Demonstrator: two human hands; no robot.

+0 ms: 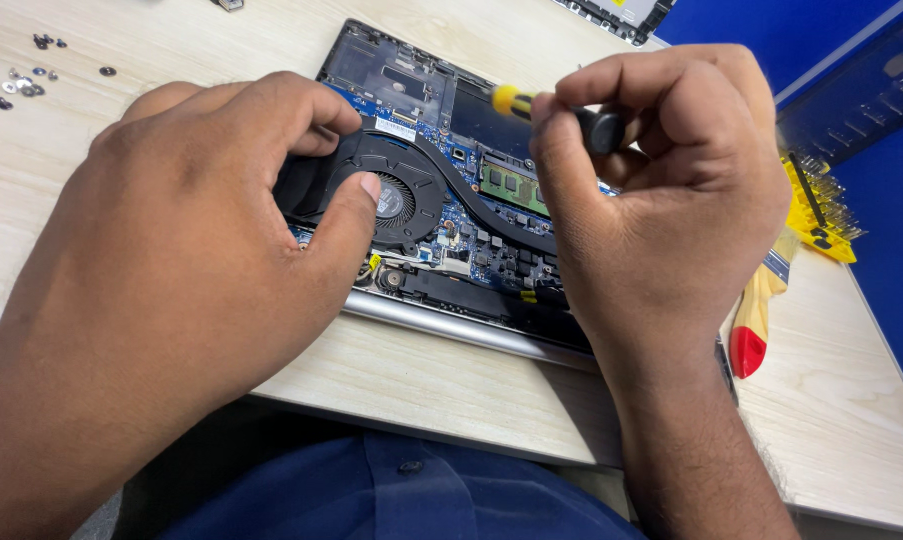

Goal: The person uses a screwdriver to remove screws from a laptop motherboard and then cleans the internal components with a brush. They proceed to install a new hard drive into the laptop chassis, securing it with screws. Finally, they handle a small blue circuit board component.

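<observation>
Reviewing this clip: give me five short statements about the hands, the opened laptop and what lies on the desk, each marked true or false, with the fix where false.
1. The left hand rests on the round black fan of the opened laptop. True.
2. The right hand holds a pair of tweezers. False: it grips a screwdriver with a yellow and black handle.
3. Loose screws lie on the desk at far left. True.
4. The laptop's bottom cover is still on. False: the circuit board and fan are exposed.
5. A brush with a red-tipped handle lies to the right of the laptop. True.
</observation>
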